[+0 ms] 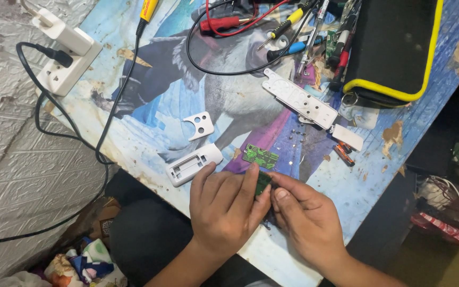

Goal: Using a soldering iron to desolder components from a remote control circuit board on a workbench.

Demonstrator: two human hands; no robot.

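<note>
My left hand [227, 204] and my right hand [306, 212] meet at the table's near edge, both pinching a small green circuit board [262, 182] held on edge between the fingertips. Another green circuit board [260, 156] lies flat on the table just beyond the hands. A white plastic casing half [192, 163] lies to the left of my left hand. A long white casing part [299, 98] and a small white bracket [200, 125] lie farther back.
A white power strip [67, 56] with plugs and black cables sits at the table's left corner. A black pouch with yellow trim [394, 48] is at the back right. Screwdrivers and red and black probe leads [272, 29] crowd the back. Small batteries [343, 153] lie right.
</note>
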